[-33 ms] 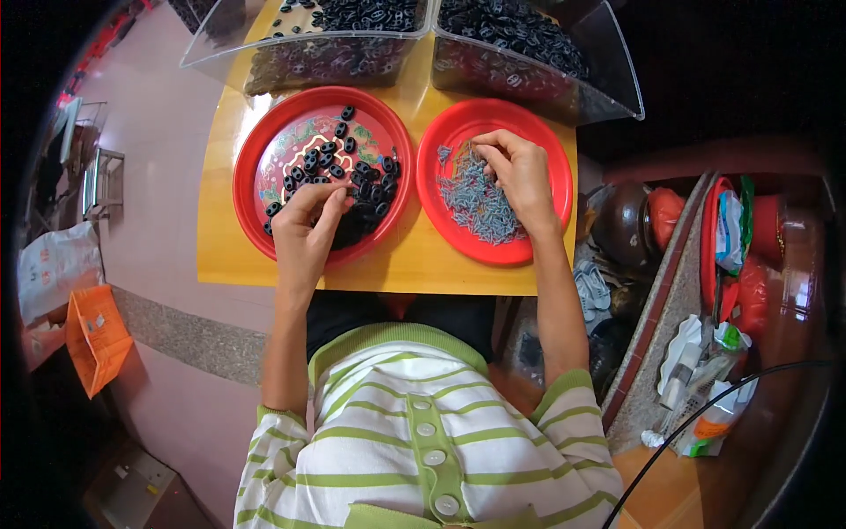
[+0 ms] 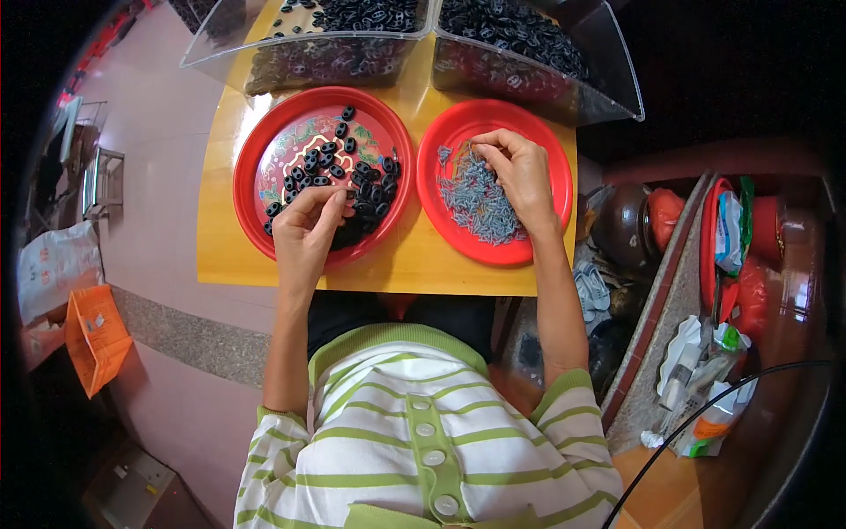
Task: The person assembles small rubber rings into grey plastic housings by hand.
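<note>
My left hand (image 2: 305, 231) is over a round red tray (image 2: 244, 159) with a patterned bottom, its thumb and forefinger pinched together. Small black oval pieces (image 2: 377, 187) with two holes each are heaped around the fingertips, so what the pinch holds cannot be made out. Over a second, plain red plate (image 2: 551, 167) on the right, my right hand (image 2: 525, 181) also has thumb and forefinger closed in a pinch. Beneath it lies a pile of small grey screws (image 2: 480, 210). Anything between the right fingertips is too small to tell.
Two clear plastic bins, a left bin (image 2: 335, 66) and a right bin (image 2: 529, 75), hold many more black pieces at the yellow table's (image 2: 423, 278) far edge. An orange bag (image 2: 97, 331) stands on the floor at left. A ledge with packages (image 2: 705, 379) and a black cable (image 2: 705, 410) lie right.
</note>
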{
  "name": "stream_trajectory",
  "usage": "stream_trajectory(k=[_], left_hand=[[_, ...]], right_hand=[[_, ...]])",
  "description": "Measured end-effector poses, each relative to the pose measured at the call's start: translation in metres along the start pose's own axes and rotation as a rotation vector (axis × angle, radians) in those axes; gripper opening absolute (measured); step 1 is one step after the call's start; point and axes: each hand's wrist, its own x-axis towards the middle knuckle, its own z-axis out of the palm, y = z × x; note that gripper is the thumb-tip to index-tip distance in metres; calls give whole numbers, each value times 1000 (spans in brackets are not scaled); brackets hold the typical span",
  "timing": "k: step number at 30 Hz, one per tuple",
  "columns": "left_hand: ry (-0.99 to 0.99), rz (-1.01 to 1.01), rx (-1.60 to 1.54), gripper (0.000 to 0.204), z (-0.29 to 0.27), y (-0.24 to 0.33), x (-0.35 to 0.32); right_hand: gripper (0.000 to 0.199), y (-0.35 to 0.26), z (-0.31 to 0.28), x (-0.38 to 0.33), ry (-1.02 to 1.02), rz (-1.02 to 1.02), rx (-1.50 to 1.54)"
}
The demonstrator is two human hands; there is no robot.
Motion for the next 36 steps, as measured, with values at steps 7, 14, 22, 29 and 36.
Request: stream_trajectory(k=[7, 14, 22, 29, 36], left_hand=[[-134, -339, -691, 20, -1, 9, -12], [-190, -447, -900, 19, 2, 4, -17], [-152, -436, -894, 17, 13, 4, -20], [-153, -387, -850, 18, 19, -1, -21], [-153, -377, -742, 17, 24, 5, -26]], right_hand=[[9, -16, 3, -2, -64, 205, 326], [13, -38, 8, -33, -84, 262, 633], [14, -32, 16, -58, -22, 311, 822], [11, -52, 39, -77, -96, 296, 918], [11, -60, 47, -81, -66, 264, 969]])
